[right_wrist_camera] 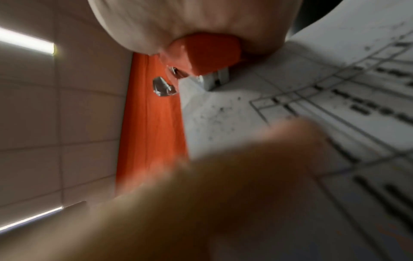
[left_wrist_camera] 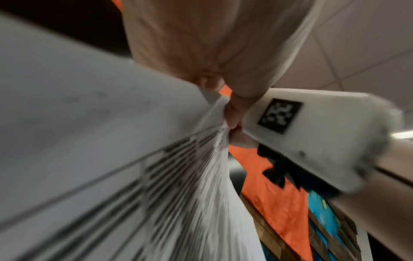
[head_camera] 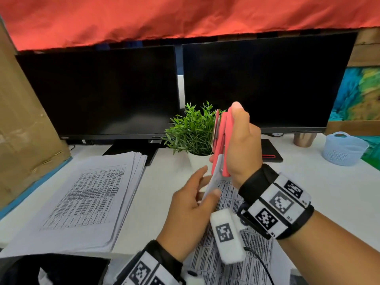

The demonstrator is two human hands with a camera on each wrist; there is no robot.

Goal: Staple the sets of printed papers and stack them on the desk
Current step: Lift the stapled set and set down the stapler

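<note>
My right hand (head_camera: 236, 140) grips a red stapler (head_camera: 221, 145) held upright above the desk, its mouth on the top corner of a set of printed papers (head_camera: 228, 204). The stapler's red nose (right_wrist_camera: 205, 53) and metal tip sit on the sheet (right_wrist_camera: 312, 106) in the right wrist view. My left hand (head_camera: 197, 194) pinches the same paper set just below the stapler, thumb on top. The left wrist view shows the fanned sheet edges (left_wrist_camera: 201, 176) bunched at my fingers. A thick stack of printed papers (head_camera: 86, 198) lies on the desk at the left.
Two dark monitors (head_camera: 257, 83) stand at the back, with a small potted plant (head_camera: 191, 132) right behind my hands. A pale blue basket (head_camera: 343, 149) and a copper cup (head_camera: 304, 138) sit at the right. A cardboard box (head_camera: 22, 130) borders the left side.
</note>
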